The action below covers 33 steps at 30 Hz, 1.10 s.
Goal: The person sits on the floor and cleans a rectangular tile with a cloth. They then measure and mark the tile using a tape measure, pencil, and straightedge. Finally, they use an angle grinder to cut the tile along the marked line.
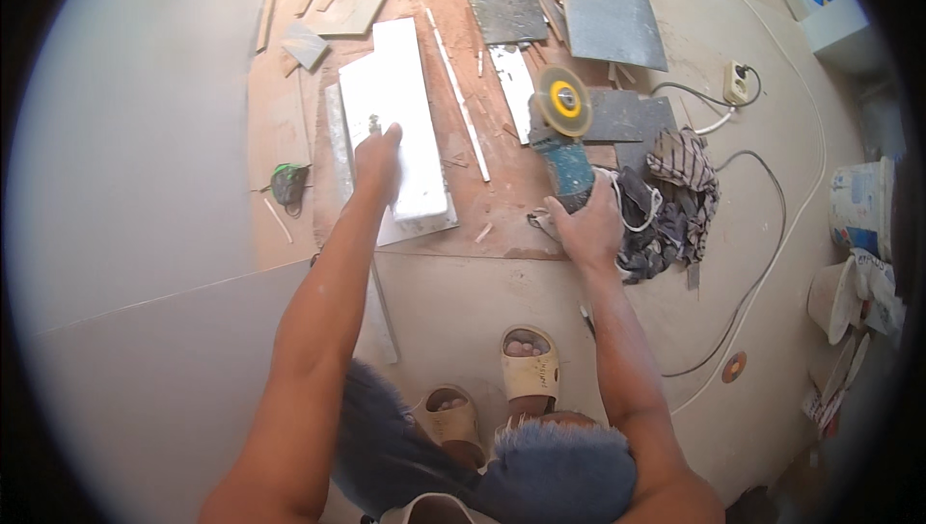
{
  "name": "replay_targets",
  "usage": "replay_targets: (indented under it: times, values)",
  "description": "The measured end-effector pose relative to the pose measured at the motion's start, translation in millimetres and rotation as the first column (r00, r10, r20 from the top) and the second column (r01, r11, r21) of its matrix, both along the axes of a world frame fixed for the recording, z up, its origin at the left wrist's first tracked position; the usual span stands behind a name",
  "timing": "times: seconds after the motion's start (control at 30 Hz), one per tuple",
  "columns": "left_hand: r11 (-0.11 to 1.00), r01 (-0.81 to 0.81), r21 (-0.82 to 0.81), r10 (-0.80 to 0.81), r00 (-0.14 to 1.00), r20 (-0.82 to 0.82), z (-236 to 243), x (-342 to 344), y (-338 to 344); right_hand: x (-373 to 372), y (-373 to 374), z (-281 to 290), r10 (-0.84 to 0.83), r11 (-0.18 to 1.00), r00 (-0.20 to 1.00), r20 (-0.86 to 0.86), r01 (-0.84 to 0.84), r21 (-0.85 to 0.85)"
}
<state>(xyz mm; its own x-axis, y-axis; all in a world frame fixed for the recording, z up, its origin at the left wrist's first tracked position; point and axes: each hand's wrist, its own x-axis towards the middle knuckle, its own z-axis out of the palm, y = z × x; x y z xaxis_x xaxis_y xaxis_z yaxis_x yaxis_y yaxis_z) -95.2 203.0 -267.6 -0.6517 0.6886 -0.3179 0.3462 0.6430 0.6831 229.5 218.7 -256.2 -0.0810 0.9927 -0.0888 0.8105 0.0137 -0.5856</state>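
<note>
My right hand is wrapped round the teal body of an angle grinder. Its yellow-centred disc points away from me, above grey tile pieces. My left hand is closed over a long white slab, with a small greyish thing just beyond its fingers that I cannot make out. Underneath lies a wider white piece, its edges showing at the left and near end. A thin white strip rests between the slab and the grinder.
Grey tile pieces and offcuts lie on a dusty brown board. Crumpled cloths sit right of the grinder. Cords run to a socket block. Buckets stand at right, a loose disc nearer. My sandalled feet are close below.
</note>
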Motion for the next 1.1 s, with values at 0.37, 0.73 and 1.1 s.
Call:
replay_targets:
  times: [0.37,0.73,1.1]
  values:
    - [0.918,-0.318,0.237,0.212,0.898,0.385,74.6,-11.0,-137.9,-113.0,16.8,-59.1,0.024,0.997,0.987,0.157,-0.035,0.072]
    - [0.842,-0.478,0.249,-0.382,-0.204,0.901,81.6,-23.0,-155.4,-116.8,16.4,-56.9,0.088,0.996,0.980,0.180,-0.092,0.014]
    - [0.829,-0.497,0.256,-0.397,-0.200,0.896,132.0,-32.2,-148.8,-61.7,4.3,-27.7,0.248,0.955,0.965,0.089,-0.259,0.146]
